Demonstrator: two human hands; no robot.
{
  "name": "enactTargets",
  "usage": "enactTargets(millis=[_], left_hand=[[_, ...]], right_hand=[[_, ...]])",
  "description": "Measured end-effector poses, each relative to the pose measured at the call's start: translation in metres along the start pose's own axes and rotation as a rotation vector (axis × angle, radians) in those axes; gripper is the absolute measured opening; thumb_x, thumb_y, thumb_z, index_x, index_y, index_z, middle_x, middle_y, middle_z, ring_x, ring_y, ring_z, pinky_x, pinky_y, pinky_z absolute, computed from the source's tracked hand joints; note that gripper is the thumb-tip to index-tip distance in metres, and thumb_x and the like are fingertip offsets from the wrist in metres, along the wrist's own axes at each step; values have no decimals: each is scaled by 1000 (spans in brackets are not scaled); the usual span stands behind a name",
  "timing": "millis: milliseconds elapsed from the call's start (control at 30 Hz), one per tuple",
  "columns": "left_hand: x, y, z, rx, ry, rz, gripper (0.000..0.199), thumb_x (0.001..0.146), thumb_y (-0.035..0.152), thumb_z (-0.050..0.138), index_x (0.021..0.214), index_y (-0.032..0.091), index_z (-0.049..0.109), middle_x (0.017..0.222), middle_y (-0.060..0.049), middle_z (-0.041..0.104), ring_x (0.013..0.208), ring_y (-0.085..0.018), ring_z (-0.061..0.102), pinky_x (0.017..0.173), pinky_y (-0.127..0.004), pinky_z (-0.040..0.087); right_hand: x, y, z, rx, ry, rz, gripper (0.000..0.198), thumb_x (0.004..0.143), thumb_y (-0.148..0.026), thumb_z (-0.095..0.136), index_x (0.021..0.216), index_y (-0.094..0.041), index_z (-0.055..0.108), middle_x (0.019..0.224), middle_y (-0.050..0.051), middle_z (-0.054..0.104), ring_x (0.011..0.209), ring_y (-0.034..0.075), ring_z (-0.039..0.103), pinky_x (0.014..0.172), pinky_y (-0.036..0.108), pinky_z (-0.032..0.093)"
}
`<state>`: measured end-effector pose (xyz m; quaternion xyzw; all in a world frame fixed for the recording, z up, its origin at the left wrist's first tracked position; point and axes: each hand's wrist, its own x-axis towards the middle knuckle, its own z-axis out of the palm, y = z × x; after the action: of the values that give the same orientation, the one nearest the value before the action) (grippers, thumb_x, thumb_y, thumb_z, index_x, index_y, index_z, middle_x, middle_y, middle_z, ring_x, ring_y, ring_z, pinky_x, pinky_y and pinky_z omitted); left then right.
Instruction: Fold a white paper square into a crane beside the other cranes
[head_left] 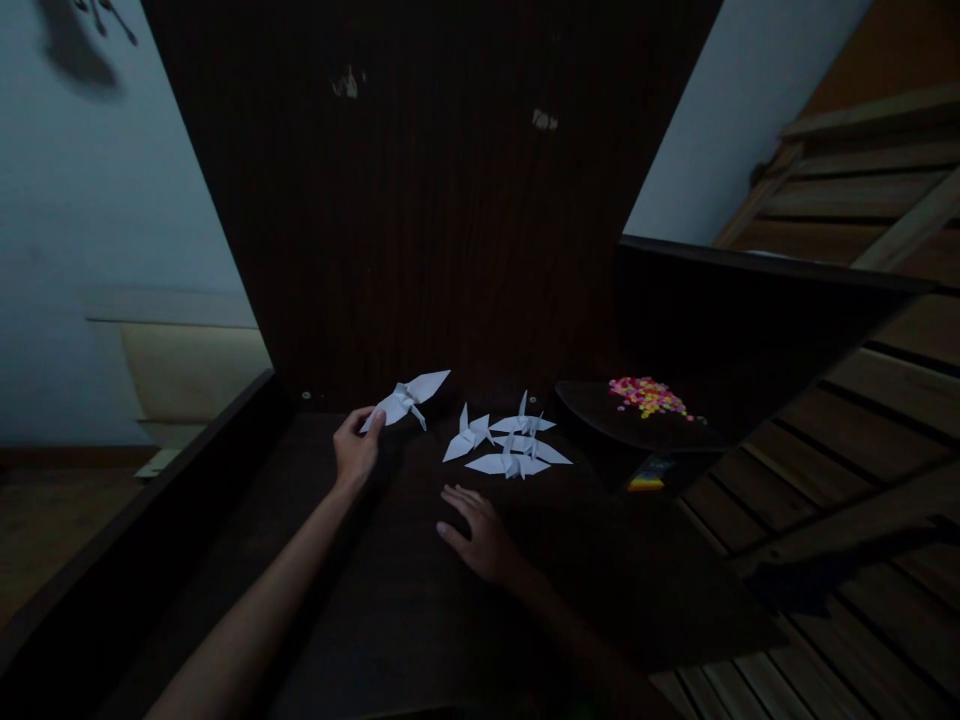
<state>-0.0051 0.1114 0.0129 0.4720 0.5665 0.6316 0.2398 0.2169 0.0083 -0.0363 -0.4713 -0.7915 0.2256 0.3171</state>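
Between its thumb and fingers, my left hand pinches one wing of a white origami crane, lifted over the dark tabletop. My right hand hovers or rests low over the tabletop, holding nothing, its fingers stretched out and a little apart. Just beyond my right hand stand several more white paper cranes, wings spread and grouped close together. A separate crane is at the left of that group. Whether my right hand touches the wood cannot be made out in the dim light.
A small raised shelf at the right bears a heap of pink and yellow bits. A tall dark panel closes off the back. A low side board runs along the left. Wooden slats lie to the right.
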Motion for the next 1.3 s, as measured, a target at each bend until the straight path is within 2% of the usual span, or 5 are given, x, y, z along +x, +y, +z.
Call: enactTargets(millis=[367, 567, 800, 933, 1300], left_hand=[[-80, -5, -41, -100, -165, -123, 33, 70, 47, 68, 83, 16, 67, 79, -5, 70, 76, -20, 65, 70, -29, 51], [-77, 11, -51, 26, -334, -1, 28, 75, 41, 65, 91, 18, 66, 87, -6, 69, 83, -21, 64, 79, -32, 51], [-68, 24, -43, 263, -337, 277, 64, 64, 39, 76, 121, 21, 53, 111, -7, 64, 98, -23, 61, 87, -35, 48], [-67, 21, -34, 269, -316, 327, 42, 72, 41, 70, 107, 20, 62, 102, -6, 68, 93, -22, 63, 85, -32, 49], [-68, 9, -30, -49, -146, -29, 36, 75, 44, 63, 100, 17, 66, 90, -6, 70, 83, -21, 65, 75, -31, 52]], right_hand=[[53, -54, 26, 504, 360, 79, 36, 81, -39, 62, 111, -20, 56, 106, 8, 67, 88, 20, 64, 80, 33, 52], [60, -52, 22, 452, 458, 62, 21, 82, -35, 61, 95, -19, 61, 91, 7, 69, 78, 19, 64, 73, 31, 51], [66, -55, 8, 186, 526, 38, 18, 81, -33, 60, 92, -19, 63, 86, 6, 68, 78, 20, 63, 73, 31, 50], [69, -57, 8, 189, 540, 51, 18, 79, -33, 63, 90, -19, 63, 86, 7, 69, 78, 20, 63, 73, 32, 50], [71, -45, 13, 664, 413, 200, 21, 73, -38, 67, 79, -18, 65, 80, 5, 70, 79, 20, 66, 73, 32, 52]])
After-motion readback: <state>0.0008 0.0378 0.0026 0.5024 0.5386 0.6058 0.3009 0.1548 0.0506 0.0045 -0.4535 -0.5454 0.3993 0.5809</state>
